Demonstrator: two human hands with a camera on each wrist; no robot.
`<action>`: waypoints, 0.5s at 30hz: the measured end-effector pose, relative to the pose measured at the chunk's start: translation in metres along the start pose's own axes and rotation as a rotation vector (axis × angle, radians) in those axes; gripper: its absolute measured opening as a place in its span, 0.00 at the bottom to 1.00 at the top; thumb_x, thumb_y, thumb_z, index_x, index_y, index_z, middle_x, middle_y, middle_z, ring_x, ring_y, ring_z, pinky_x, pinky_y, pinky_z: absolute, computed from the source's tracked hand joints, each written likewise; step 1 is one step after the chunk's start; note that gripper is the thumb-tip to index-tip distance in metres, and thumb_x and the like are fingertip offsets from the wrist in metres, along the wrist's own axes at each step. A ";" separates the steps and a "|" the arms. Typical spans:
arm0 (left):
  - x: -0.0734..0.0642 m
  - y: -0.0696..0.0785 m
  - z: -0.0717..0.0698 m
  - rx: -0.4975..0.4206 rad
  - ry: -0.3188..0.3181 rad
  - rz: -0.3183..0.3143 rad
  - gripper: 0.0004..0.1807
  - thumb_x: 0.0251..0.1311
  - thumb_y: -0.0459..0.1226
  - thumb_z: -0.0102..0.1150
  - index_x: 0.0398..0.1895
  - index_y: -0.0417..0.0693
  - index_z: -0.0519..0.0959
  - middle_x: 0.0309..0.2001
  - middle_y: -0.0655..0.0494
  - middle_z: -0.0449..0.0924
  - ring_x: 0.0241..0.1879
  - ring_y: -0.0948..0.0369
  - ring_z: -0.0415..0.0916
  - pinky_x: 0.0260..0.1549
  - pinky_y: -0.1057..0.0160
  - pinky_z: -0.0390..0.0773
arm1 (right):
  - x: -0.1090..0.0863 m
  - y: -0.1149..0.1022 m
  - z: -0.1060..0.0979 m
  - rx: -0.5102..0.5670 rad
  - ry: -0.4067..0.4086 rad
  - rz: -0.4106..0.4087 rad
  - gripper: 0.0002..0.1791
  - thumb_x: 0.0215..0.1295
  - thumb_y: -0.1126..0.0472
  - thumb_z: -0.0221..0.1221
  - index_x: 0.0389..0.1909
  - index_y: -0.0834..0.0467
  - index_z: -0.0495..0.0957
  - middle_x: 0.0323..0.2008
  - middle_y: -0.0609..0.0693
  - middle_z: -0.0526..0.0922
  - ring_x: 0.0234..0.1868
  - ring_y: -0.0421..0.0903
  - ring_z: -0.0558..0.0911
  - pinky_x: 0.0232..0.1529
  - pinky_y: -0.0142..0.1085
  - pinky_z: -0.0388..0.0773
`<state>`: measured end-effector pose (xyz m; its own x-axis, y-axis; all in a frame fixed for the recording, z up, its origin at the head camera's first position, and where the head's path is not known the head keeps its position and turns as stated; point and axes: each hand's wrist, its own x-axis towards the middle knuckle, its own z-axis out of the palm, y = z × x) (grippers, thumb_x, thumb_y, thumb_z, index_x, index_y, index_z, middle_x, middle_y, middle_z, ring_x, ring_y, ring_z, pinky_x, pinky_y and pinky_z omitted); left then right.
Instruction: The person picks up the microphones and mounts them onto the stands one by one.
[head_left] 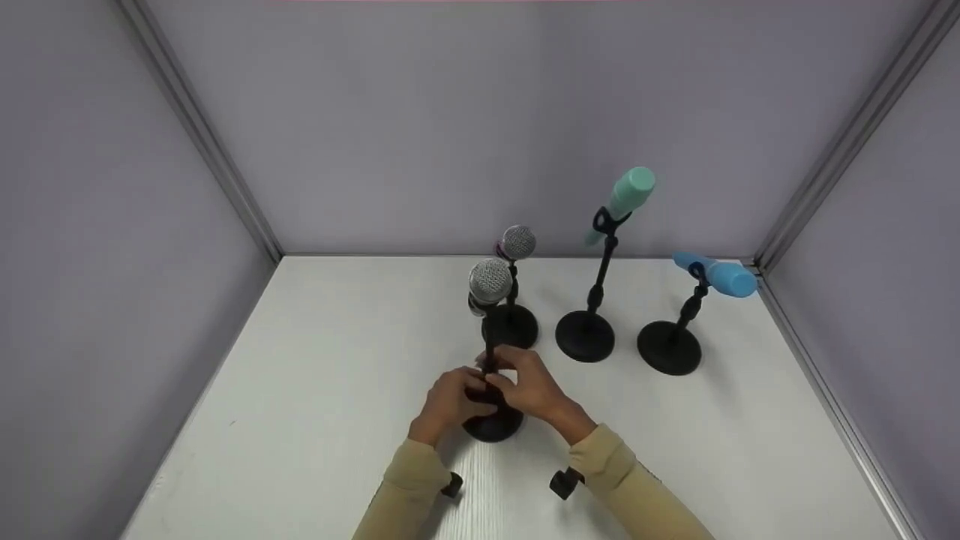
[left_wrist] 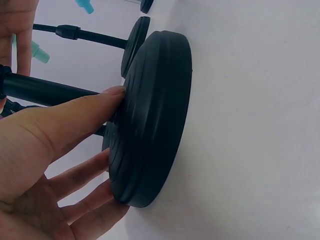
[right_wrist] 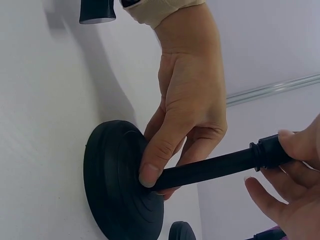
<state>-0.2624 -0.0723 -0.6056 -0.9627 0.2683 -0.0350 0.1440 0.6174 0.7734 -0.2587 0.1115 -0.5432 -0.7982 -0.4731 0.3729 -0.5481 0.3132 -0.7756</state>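
Observation:
A small black tabletop microphone stand [head_left: 495, 429], topped by a silver-headed microphone [head_left: 490, 280], stands upright before me. Low on it, my left hand [head_left: 448, 403] holds the foot of the pole, its thumb pressed where the pole meets the round base [left_wrist: 159, 115]. Higher up, my right hand [head_left: 531, 384] pinches the pole's black collar [right_wrist: 271, 151] between thumb and fingers. Both hands show in the right wrist view, the left hand [right_wrist: 192, 102] beside the base.
Just behind stands another silver-headed microphone [head_left: 518, 242] on its own stand. To the right, a green microphone [head_left: 632, 187] tops a taller stand [head_left: 585, 337], and a blue microphone [head_left: 724, 277] lies across a shorter one [head_left: 670, 349]. Grey panels [head_left: 420, 135] enclose the white table [head_left: 315, 375].

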 end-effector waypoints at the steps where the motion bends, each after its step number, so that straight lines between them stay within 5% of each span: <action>1: 0.000 0.000 0.000 0.001 0.000 -0.002 0.17 0.51 0.39 0.80 0.43 0.42 0.90 0.59 0.47 0.83 0.60 0.46 0.80 0.60 0.44 0.80 | 0.000 0.000 0.000 0.005 -0.005 -0.002 0.15 0.65 0.76 0.60 0.50 0.62 0.83 0.49 0.57 0.87 0.50 0.54 0.88 0.56 0.48 0.85; 8: 0.000 0.001 -0.001 -0.009 0.006 0.002 0.15 0.51 0.39 0.80 0.42 0.47 0.91 0.57 0.49 0.85 0.59 0.47 0.81 0.60 0.44 0.80 | 0.000 0.000 0.000 0.027 0.003 0.023 0.13 0.68 0.67 0.64 0.52 0.63 0.82 0.51 0.58 0.86 0.52 0.55 0.87 0.59 0.50 0.84; 11: 0.000 0.001 -0.001 -0.017 0.012 0.006 0.14 0.51 0.39 0.80 0.42 0.49 0.90 0.55 0.50 0.85 0.57 0.48 0.82 0.58 0.45 0.81 | 0.000 0.000 0.002 0.020 0.047 0.052 0.18 0.66 0.58 0.69 0.52 0.62 0.81 0.50 0.57 0.86 0.53 0.55 0.86 0.57 0.55 0.84; 15: -0.003 0.002 -0.002 -0.014 0.011 0.022 0.13 0.52 0.40 0.79 0.41 0.49 0.91 0.55 0.49 0.85 0.57 0.48 0.81 0.59 0.44 0.80 | 0.000 0.001 0.006 0.002 0.128 0.082 0.17 0.61 0.56 0.73 0.47 0.58 0.81 0.44 0.54 0.87 0.48 0.53 0.86 0.50 0.57 0.85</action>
<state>-0.2599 -0.0728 -0.6024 -0.9617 0.2738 -0.0113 0.1619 0.6009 0.7827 -0.2576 0.1069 -0.5466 -0.8659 -0.3365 0.3700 -0.4790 0.3453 -0.8070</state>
